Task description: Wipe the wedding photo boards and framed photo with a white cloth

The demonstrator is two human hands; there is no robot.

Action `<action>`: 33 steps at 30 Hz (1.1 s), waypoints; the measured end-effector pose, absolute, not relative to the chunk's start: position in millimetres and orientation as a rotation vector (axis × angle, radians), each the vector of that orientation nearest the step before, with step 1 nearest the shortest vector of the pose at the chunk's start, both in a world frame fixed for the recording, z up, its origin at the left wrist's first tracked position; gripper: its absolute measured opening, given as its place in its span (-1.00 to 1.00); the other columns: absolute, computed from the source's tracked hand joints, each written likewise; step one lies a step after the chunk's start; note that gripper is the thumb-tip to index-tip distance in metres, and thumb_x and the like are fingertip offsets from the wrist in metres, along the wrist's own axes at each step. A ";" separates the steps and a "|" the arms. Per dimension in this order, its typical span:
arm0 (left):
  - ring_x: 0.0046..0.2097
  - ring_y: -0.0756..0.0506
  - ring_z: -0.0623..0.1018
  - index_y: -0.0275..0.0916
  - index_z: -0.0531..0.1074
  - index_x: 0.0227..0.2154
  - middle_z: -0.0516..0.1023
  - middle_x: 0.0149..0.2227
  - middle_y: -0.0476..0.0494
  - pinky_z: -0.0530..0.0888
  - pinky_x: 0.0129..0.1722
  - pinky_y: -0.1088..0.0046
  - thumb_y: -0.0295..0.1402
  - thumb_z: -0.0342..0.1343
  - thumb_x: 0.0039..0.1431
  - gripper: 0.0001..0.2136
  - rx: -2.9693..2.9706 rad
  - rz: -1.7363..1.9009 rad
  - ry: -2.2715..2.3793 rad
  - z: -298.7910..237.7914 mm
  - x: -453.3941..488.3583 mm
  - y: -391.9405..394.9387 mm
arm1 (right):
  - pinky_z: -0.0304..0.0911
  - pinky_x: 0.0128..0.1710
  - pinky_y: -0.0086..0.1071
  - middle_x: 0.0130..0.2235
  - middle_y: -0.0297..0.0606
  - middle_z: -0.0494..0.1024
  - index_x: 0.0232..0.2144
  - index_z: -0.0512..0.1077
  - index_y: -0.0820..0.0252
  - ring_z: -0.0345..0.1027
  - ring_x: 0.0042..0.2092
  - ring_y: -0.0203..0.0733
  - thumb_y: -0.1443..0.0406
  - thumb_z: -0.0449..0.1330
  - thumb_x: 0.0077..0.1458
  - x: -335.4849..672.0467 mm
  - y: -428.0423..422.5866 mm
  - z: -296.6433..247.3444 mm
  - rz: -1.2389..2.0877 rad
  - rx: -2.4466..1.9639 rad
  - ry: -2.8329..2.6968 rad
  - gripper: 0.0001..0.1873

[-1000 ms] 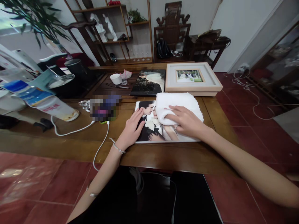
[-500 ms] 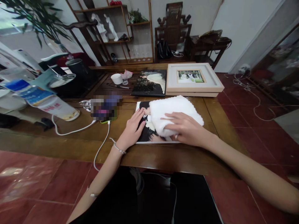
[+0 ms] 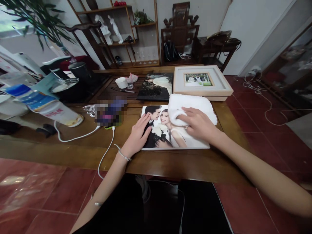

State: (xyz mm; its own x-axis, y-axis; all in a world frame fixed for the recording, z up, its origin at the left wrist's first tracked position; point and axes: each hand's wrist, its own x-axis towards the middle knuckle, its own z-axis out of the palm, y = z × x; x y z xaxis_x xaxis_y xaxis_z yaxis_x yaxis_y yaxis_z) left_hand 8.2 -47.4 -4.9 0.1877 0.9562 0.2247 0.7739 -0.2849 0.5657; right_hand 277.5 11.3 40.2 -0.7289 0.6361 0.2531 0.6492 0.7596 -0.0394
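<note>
A flat photo board (image 3: 170, 141) with a white edge, printed with a couple in formal wear, lies near the table's front edge. My left hand (image 3: 140, 132) rests on its left side with the fingers stretched out flat. On the board's upper right lies a fluffy white cloth (image 3: 195, 103), partly reaching past the far edge. My right hand (image 3: 200, 125) grips this cloth at its near side, thumb and fingers pressed into the fabric. The cloth and that hand cover the board's upper right part.
Behind the board stand a stack of light wooden picture frames (image 3: 202, 94) and a dark photo panel (image 3: 156, 86). A plastic bottle (image 3: 46, 104) and white cables (image 3: 70, 139) are to the left. Farther back are a small white cup (image 3: 121, 82) and a black pot (image 3: 65, 89).
My right hand has moved the white cloth up and to the right across the board, uncovering more of the printed couple. My left hand has stayed in place.
</note>
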 end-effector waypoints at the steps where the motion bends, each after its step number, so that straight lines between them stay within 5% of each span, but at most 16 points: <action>1: 0.38 -0.16 0.03 -0.23 0.11 0.29 0.07 0.36 -0.20 0.05 0.31 0.06 -0.26 -0.16 0.36 -0.53 2.145 0.786 1.634 -5.1 8.1 -47.3 | 0.18 0.12 -0.02 -0.02 -0.02 0.54 -0.07 0.45 0.23 0.21 0.20 0.11 0.54 0.08 -0.15 275.7 7.9 40.6 -0.065 -0.972 -2.720 -0.48; 9: 0.38 -0.16 0.04 -0.26 0.11 0.28 0.08 0.36 -0.22 0.04 0.32 0.07 -0.25 -0.17 0.35 -0.52 2.149 0.767 1.653 -5.2 7.5 -47.5 | 0.24 0.08 0.00 0.12 -0.08 0.46 -0.08 0.48 0.21 0.27 0.15 0.14 0.52 0.13 -0.19 263.0 -22.4 39.4 0.028 -0.481 -2.794 -0.46; 21: 0.38 -0.15 0.04 -0.26 0.12 0.28 0.07 0.36 -0.20 0.04 0.33 0.09 -0.26 -0.16 0.35 -0.52 2.150 0.768 1.636 -4.1 7.8 -46.7 | 0.26 0.05 0.03 0.07 -0.01 0.49 -0.02 0.45 0.18 0.28 0.15 0.15 0.49 0.17 -0.12 266.4 0.9 35.4 -0.039 -0.878 -2.690 -0.47; 33: 0.38 -0.14 0.05 -0.25 0.12 0.28 0.08 0.36 -0.20 0.05 0.32 0.09 -0.26 -0.16 0.36 -0.53 2.150 0.772 1.652 -4.7 7.9 -47.5 | 0.17 0.15 0.04 0.16 0.00 0.40 -0.08 0.48 0.24 0.17 0.23 0.14 0.47 0.18 -0.11 265.5 -9.4 32.3 -0.009 -0.545 -2.750 -0.55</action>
